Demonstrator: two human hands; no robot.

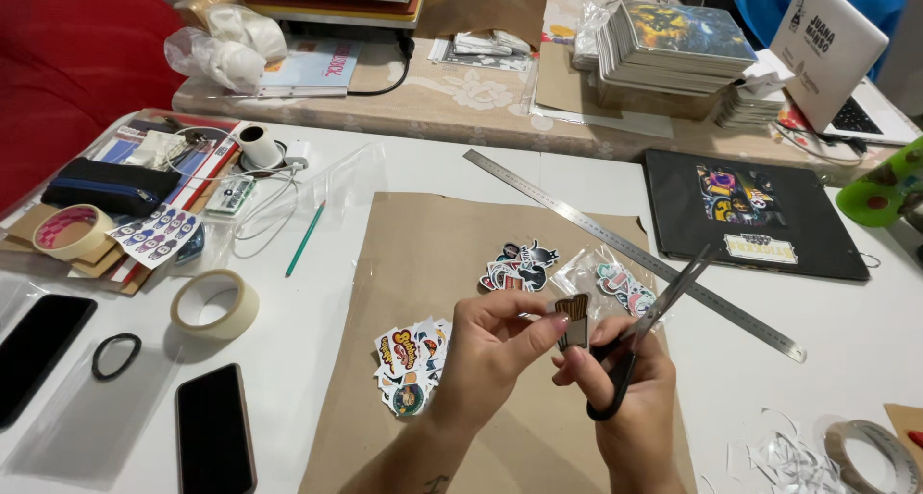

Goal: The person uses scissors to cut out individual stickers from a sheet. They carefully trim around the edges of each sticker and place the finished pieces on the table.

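A: While the left hand (490,345) pinched a small sticker (574,319) over the brown paper (433,254), fingers closed on it, how far along?

B: Right hand (630,398) gripped scissors (654,326), blades nearly closed. Two cut piles (411,352) done; trimming unfinished.

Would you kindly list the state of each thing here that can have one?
Left hand: pinching a small sticker.
Right hand: gripping the scissors, blades nearly closed.
Laptop: lid open.
Two phones: screens dark.
Pencil case: zipped shut.
Ruler: lying flat.
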